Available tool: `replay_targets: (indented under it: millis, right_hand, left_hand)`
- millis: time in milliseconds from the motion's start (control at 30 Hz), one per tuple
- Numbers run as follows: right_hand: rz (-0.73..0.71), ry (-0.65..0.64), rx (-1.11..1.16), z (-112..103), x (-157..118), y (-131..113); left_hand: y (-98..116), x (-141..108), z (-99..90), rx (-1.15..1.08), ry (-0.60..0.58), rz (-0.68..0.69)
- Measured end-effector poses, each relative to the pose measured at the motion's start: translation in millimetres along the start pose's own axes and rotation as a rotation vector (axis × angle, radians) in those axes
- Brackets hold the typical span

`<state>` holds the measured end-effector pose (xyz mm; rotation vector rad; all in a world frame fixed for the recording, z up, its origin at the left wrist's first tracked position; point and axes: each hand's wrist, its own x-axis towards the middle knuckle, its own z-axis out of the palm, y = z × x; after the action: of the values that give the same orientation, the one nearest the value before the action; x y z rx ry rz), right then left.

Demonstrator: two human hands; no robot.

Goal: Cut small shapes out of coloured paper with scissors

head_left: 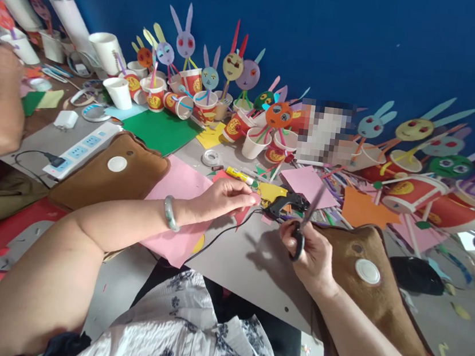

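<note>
Between the thumb and fingers of my left hand [226, 201] is a small piece of red paper [255, 199]. My right hand [308, 253] grips a pair of scissors [312, 207] by the black handles, blades pointing up and away from me. The scissors are apart from the red paper. Just beyond my hands lies a black glue gun [286, 205], and a dark cord runs toward the table's near edge. Under my left forearm spreads a sheet of pink paper [179, 211]. A yellow glue stick [239, 175] rests past my left fingers.
Paper cups with paper rabbit heads [186, 44] line the blue wall. Brown plush cushions [349, 255] lie on both sides. A power strip [87, 148] and green paper [163, 131] are left; another person's hand [1, 59] works far left. Orange paper [367, 208] lies right.
</note>
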<state>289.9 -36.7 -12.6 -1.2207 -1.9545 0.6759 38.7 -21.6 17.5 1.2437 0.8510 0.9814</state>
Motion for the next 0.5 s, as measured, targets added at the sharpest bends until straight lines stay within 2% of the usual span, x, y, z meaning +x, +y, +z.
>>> replay_targets:
  millis: [100,233,367,433,500]
  right_hand:
    - [0.033,0.138,-0.019,-3.5,-1.3,1.4]
    - [0.027,0.165,-0.158,-3.2,4.2,0.5]
    - [-0.016,0.197,-0.216,-0.7,9.8,4.7]
    - [-0.049,0.177,-0.251,-1.3,11.6,8.5]
    - [-0.096,0.083,-0.318,-2.3,12.9,12.4]
  left_hand:
    - [-2.3,0.7,0.7,0.063,-0.04,0.021]
    - [-7.9,3.6,1.4,0.114,-0.048,-0.008]
    - [-10.1,7.0,-0.2,0.148,0.035,-0.003]
    - [-9.6,7.8,-1.5,0.158,0.053,-0.009]
    - [-9.0,7.9,-2.7,0.167,0.026,-0.039]
